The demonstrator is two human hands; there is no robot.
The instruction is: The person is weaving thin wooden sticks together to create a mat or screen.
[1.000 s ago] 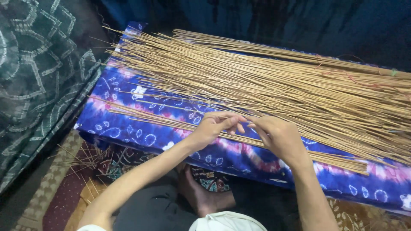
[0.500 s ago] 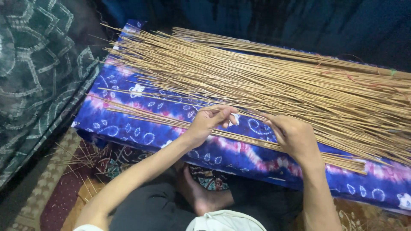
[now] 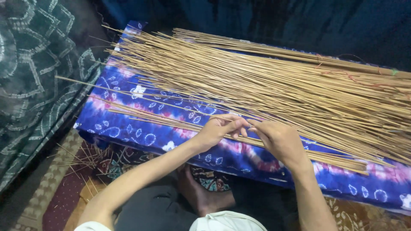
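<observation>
A big fan of long thin tan sticks [image 3: 274, 81] lies across a blue and purple patterned cloth [image 3: 128, 124] over a low surface. A smaller bundle of sticks [image 3: 171, 122] runs along the cloth's near edge. My left hand [image 3: 220, 128] and my right hand [image 3: 278, 139] meet fingertip to fingertip over this bundle, each pinching a thin stick between thumb and fingers. What the fingertips hold beyond the stick is hidden.
Broken stick pieces [image 3: 83, 160] litter the patterned rug [image 3: 55, 196] at lower left. A dark green patterned fabric [image 3: 34, 72] hangs at left. A dark blue cloth [image 3: 299, 21] backs the scene. My bare foot [image 3: 201, 194] is tucked under the low surface.
My hands were together, spread apart half a second ago with a small white thing at the left fingers, and have now come back together over the near bundle.
</observation>
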